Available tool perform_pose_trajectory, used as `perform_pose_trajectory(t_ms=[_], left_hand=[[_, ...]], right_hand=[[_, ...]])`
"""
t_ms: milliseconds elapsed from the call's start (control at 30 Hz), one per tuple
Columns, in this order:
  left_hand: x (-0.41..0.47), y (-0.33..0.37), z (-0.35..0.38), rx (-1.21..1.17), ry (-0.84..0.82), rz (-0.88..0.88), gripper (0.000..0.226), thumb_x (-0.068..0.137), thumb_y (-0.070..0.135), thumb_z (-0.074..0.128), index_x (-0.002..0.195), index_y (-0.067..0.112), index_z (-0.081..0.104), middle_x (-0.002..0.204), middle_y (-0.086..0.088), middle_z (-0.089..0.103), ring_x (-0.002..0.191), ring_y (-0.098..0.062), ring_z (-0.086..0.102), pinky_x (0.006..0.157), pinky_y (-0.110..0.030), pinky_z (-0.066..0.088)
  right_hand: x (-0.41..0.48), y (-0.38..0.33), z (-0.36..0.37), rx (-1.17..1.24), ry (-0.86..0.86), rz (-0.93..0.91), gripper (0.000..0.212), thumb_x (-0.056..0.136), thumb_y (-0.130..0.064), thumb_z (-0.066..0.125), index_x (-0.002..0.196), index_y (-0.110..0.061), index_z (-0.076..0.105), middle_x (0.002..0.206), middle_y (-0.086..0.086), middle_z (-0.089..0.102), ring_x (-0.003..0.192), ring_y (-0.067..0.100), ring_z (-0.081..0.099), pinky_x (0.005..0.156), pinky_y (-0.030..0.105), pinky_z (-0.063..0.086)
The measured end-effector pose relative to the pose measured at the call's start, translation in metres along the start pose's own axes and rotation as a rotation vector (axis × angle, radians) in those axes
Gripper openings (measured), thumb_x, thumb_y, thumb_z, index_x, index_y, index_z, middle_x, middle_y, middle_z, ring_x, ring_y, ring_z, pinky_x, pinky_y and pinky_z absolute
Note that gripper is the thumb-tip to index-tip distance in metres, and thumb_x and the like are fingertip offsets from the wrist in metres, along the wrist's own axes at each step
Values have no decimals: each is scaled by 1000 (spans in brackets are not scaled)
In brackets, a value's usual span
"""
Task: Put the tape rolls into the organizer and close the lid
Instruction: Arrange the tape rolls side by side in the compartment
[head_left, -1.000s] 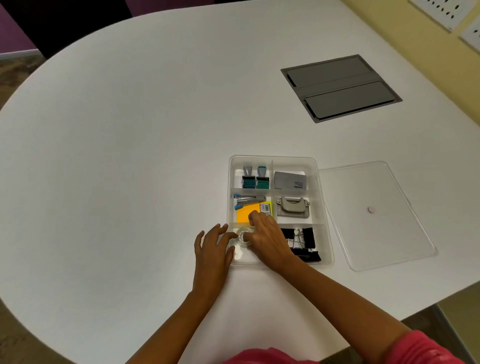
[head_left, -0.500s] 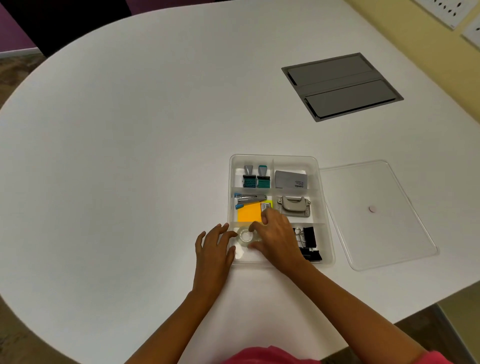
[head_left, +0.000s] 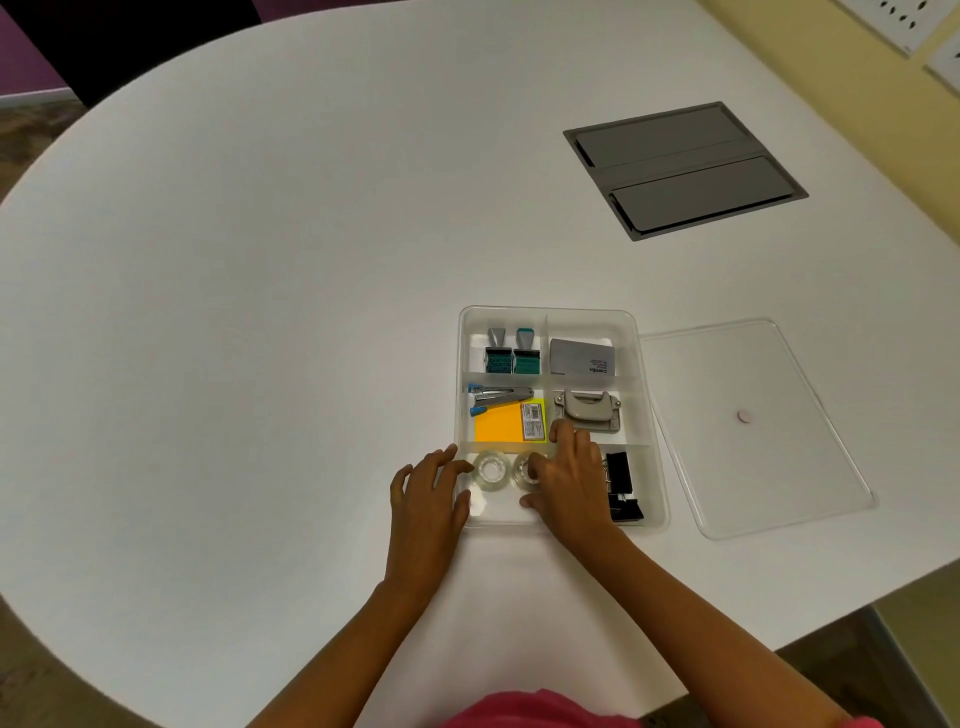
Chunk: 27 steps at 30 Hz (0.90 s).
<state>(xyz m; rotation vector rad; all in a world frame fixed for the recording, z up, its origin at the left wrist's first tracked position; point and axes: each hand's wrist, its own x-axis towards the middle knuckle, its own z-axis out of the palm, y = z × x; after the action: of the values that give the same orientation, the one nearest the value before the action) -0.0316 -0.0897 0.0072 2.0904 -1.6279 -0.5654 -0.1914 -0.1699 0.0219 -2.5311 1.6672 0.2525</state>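
Worktop (head_left: 260, 312): white, rounded, grey hatch far right.
Left hand (head_left: 428, 501): fingers spread, resting at the organizer (head_left: 644, 415) near-left corner.
Tape rolls (head_left: 491, 470): two, in the near-left compartment.
Right hand (head_left: 569, 480): fingers loosely spread over the right roll.
Lid (head_left: 758, 426): off, lying right, unobstructed; closing remains.

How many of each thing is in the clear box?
Tape rolls: 2
Stamps: 2
Stapler: 1
Sticky note pads: 1
Grey card boxes: 1
Hole punches: 1
Total: 8, plus black binder clips, partly hidden.
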Motion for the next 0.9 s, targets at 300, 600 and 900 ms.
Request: perform_pose_trajectory(t_ms=[300,600,900], left_hand=[[1,1,0,-19,11,-17,34,86,15,61,120,17,57,132,-5,56,120,-24,52,109,-42,28],[1,2,1,-43,32,-34,38,85,17,62,122,16,54,127,-5,60,117,-24,55,109,-39,25],[2,3,4,-63,38,-73,39,84,16,64,122,11,57,125,-10,62,116,-29,57,109,-43,28]], right_hand=[[3,-14,-17,140,154,-161,40,56,-37,89,82,-13,70,98,16,63,88,30,61,67,35,53],[22,-36,-20,-94,-22,-438,50,56,-49,82,100,-27,71,113,10,60,94,27,58,76,36,50],[26,-38,-13,-83,-25,-404,47,54,-33,79,100,-29,70,110,10,62,92,27,60,74,35,50]])
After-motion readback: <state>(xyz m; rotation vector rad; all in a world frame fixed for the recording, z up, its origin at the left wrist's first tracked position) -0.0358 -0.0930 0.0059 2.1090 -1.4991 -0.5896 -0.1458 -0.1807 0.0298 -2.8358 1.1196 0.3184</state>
